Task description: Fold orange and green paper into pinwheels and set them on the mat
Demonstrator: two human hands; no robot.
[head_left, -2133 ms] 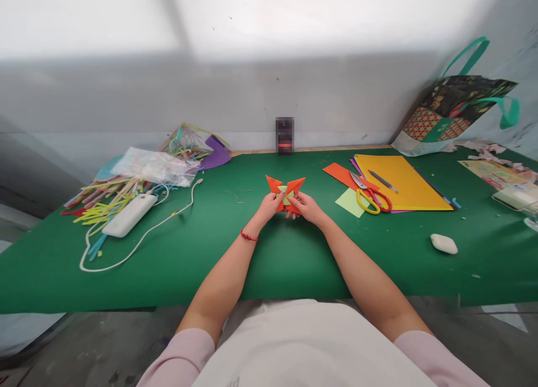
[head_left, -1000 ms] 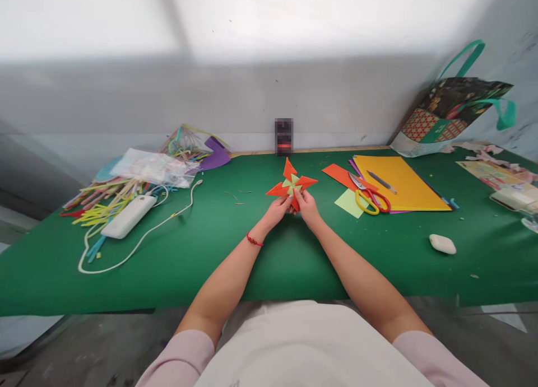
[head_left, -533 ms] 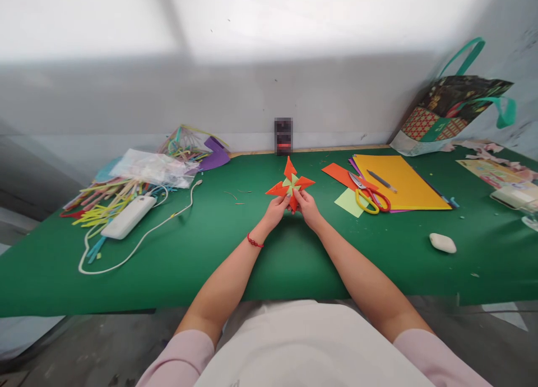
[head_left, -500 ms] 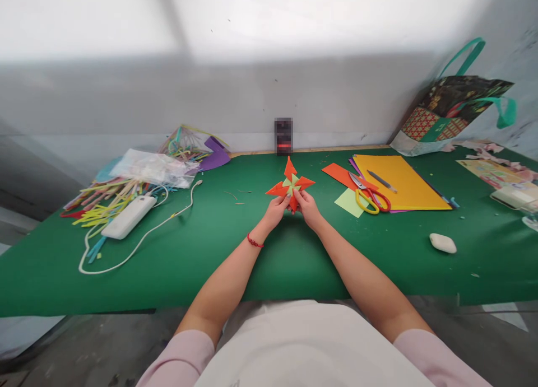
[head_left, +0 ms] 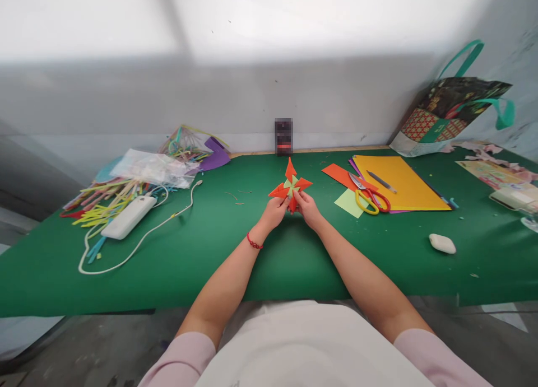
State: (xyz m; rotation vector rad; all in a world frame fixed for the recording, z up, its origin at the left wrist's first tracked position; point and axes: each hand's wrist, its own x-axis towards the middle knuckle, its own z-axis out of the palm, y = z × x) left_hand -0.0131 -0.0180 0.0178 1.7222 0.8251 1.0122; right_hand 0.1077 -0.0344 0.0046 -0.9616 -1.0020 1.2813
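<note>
An orange paper pinwheel [head_left: 290, 184] with a light green centre stands just above the green table [head_left: 210, 247], near its middle. My left hand [head_left: 274, 211] pinches its lower left side, fingers closed on the paper. My right hand [head_left: 306, 206] grips its lower right side the same way. A red string bracelet circles my left wrist. The bottom point of the pinwheel is hidden between my fingers.
Right of my hands lie yellow-handled scissors [head_left: 366, 196] on a stack of coloured paper [head_left: 399, 182], with a pen. A white eraser [head_left: 443, 243] lies nearer. At left are a power bank [head_left: 128, 215] with cable and coloured straws [head_left: 105, 199]. A patterned bag [head_left: 454, 110] leans at back right.
The paper shape has turned from a flat two-winged piece into a four-pointed pinwheel. My hands have shifted slightly farther from me with it and keep their hold.
</note>
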